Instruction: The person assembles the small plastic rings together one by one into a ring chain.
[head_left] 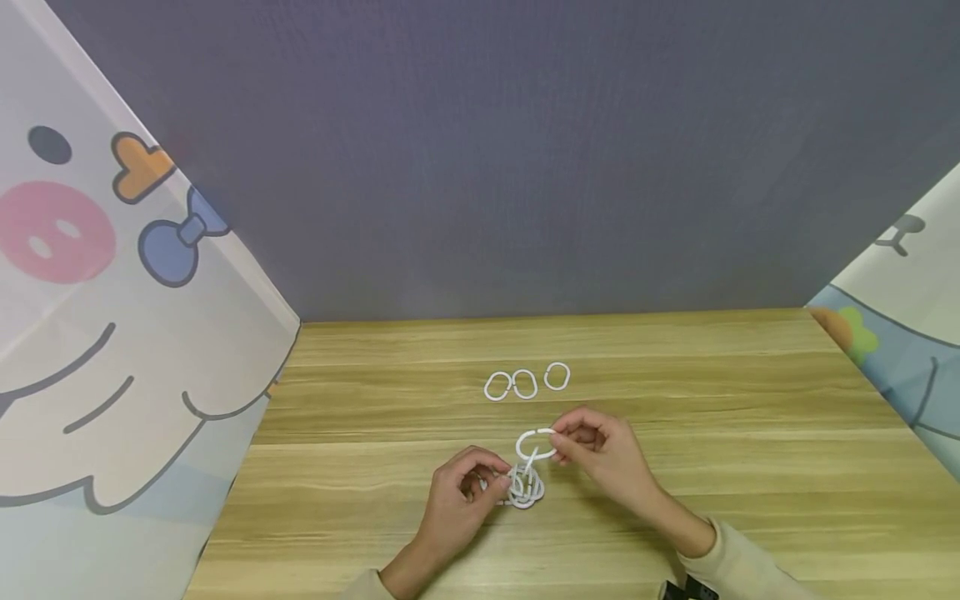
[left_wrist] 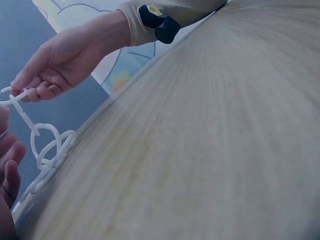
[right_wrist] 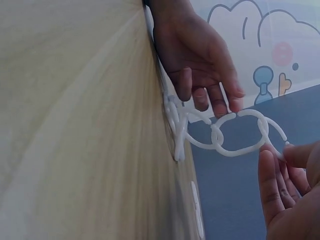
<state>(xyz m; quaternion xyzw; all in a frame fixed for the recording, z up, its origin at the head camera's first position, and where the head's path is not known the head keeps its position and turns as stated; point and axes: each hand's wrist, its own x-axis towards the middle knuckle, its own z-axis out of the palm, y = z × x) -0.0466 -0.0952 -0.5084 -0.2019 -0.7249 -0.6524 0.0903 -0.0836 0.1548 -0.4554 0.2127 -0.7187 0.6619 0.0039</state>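
Observation:
My right hand [head_left: 603, 454] pinches the end link of a chain of white plastic links between thumb and fingertips, raised over the table. In the right wrist view, the held link [right_wrist: 275, 130] hooks through a second link [right_wrist: 240, 151], which joins others leading down to a bunched heap. That heap of linked rings [head_left: 527, 490] lies on the wood table. Beside the heap is my left hand [head_left: 465, 492], its fingers loosely bent and the fingertips right at the chain. From the right wrist view, those fingertips [right_wrist: 234, 106] meet the top of the second link.
Farther back on the table [head_left: 390, 475] lie loose white links: a close pair, one of them the left link [head_left: 487, 385], and a separate right link [head_left: 557, 387]. A grey panel [head_left: 525, 167] stands behind the table, with cartoon-printed panels [head_left: 150, 350] at both sides.

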